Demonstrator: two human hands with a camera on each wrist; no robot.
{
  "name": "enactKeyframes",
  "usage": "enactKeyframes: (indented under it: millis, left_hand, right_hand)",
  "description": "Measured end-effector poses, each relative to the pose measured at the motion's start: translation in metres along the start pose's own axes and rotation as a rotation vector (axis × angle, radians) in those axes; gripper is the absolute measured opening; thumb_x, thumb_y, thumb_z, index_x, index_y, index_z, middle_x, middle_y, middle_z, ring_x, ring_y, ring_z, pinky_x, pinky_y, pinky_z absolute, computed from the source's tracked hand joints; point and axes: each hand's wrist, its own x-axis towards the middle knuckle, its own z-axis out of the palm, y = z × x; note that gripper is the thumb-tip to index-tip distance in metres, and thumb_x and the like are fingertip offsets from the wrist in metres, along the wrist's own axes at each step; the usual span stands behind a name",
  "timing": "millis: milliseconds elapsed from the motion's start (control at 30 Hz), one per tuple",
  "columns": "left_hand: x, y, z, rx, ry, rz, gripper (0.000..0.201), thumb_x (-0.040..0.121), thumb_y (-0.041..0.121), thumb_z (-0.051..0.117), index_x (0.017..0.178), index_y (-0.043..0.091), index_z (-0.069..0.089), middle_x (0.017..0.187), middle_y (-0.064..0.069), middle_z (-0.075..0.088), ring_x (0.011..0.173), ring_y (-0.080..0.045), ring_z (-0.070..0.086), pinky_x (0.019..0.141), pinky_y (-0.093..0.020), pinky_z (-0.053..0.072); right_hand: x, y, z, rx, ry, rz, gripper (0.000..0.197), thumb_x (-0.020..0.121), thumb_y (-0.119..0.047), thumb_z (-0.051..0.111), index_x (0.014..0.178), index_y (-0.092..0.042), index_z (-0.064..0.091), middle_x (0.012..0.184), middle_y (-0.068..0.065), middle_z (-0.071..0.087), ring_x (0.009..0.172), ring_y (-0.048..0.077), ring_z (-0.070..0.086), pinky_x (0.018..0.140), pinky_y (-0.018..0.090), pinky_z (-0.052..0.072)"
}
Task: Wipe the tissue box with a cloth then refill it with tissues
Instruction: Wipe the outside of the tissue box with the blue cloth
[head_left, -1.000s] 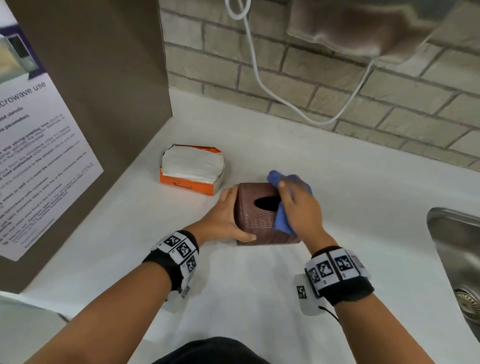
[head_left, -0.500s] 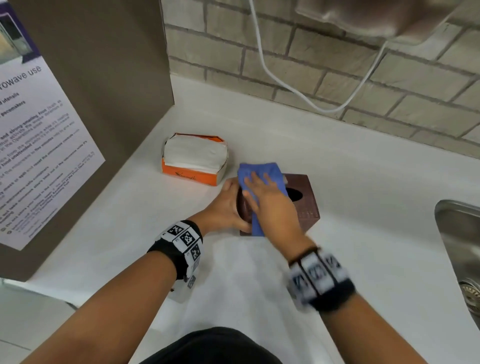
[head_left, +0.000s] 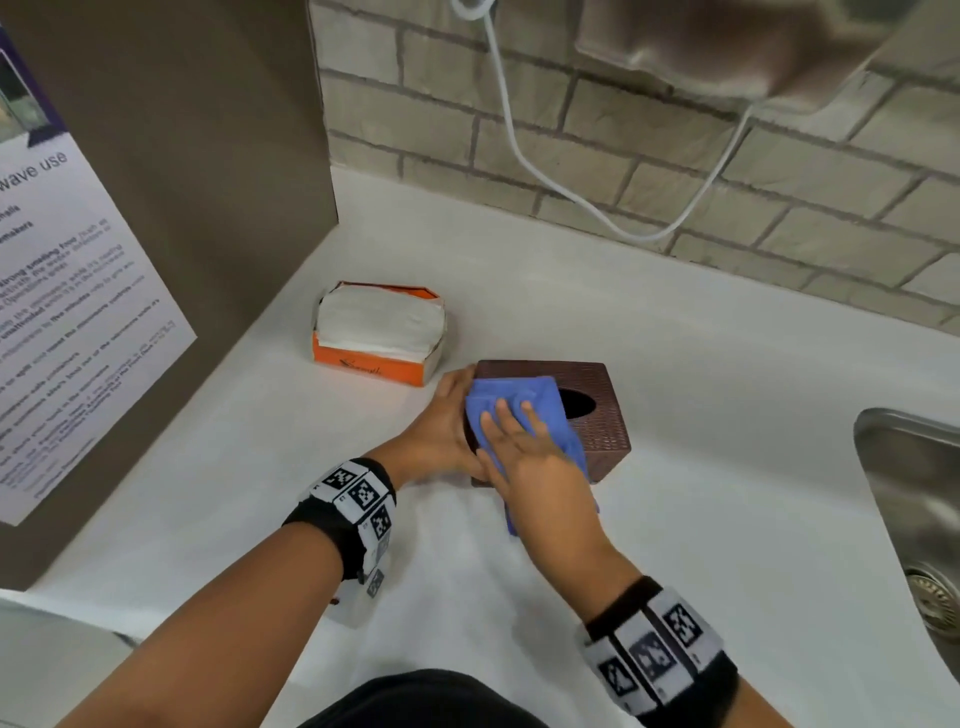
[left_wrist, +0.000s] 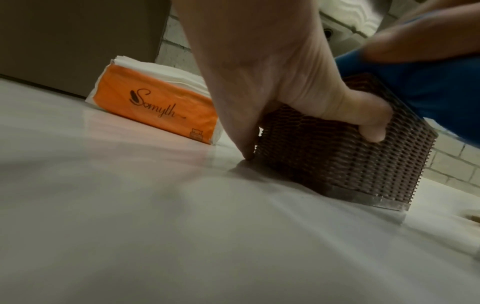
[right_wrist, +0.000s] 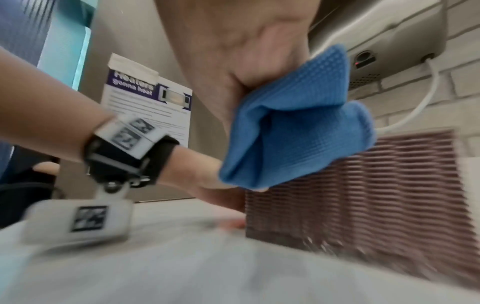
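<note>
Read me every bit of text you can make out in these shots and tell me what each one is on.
"Somyth": brand in script on the orange tissue pack.
"Heaters gonna heat": purple heading on the poster, right wrist view, slightly blurred.
"wave use": cut-off heading on the same poster, head view.
Poster body text: too small and blurred to read.
Wristband markers: square codes, no readable words.

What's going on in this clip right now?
A person is wiping a brown woven tissue box on a white counter. The left hand grips the box's near-left side to steady it, thumb on the front face. The right hand presses a blue cloth flat over the top with straight fingers; the cloth drapes down the front, just left of the oval opening. An open orange pack of tissues sits beside the box, untouched, so refilling has not begun.
</note>
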Motion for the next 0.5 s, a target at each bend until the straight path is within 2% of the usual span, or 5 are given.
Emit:
enactKeyframes:
  millis: [100,233,300,400,500]
  left_hand:
    - [0.001,-0.001,0.000,0.063,-0.013,0.002,0.129,0.041,0.043,0.088,0.146,0.034,0.015,0.139,0.010,0.021,0.137,-0.011,0.030,0.116,-0.030,0.031]
    - [0.001,0.002,-0.001,0.079,-0.036,-0.022,0.127,0.053,0.026,0.093,0.150,0.032,0.011,0.143,0.009,0.018,0.138,-0.012,0.027,0.117,-0.030,0.028]
    - [0.001,0.003,-0.001,0.095,-0.041,-0.029,0.126,0.054,0.024,0.093,0.150,0.031,0.011,0.143,0.009,0.018,0.138,-0.011,0.027,0.116,-0.027,0.026]
    - [0.002,0.002,-0.002,0.093,-0.043,-0.037,0.127,0.054,0.025,0.093,0.150,0.032,0.011,0.142,0.011,0.018,0.137,-0.010,0.027,0.116,-0.028,0.027]
    - [0.002,0.002,-0.001,0.105,-0.040,-0.042,0.127,0.053,0.026,0.093,0.150,0.031,0.010,0.142,0.011,0.017,0.137,-0.010,0.028,0.116,-0.030,0.029]
  right_hand:
    - [-0.044,0.040,-0.002,0.088,0.185,0.052,0.048,0.070,-0.007,0.070,0.118,-0.004,0.068,0.125,0.012,0.066,0.115,0.033,0.062,0.077,0.035,0.060]
    - [-0.065,0.087,-0.017,0.349,0.163,0.423,0.030,0.098,-0.015,0.055,0.125,-0.010,0.064,0.133,0.009,0.061,0.108,0.027,0.067,0.076,0.020,0.051]
    - [-0.062,0.099,-0.038,0.666,0.173,0.599,0.040,0.099,-0.036,0.047,0.104,-0.004,0.070,0.101,0.013,0.073,0.088,0.030,0.067,0.064,0.016,0.043]
    - [-0.042,0.102,-0.069,1.038,0.314,0.699,0.039,0.099,-0.039,0.044,0.095,-0.008,0.068,0.090,0.008,0.070,0.095,0.029,0.065,0.079,0.034,0.052]
    - [-0.010,0.085,-0.056,0.773,0.252,0.580,0.044,0.098,-0.047,0.037,0.121,-0.020,0.064,0.135,0.007,0.058,0.129,0.029,0.048,0.107,0.045,0.035]
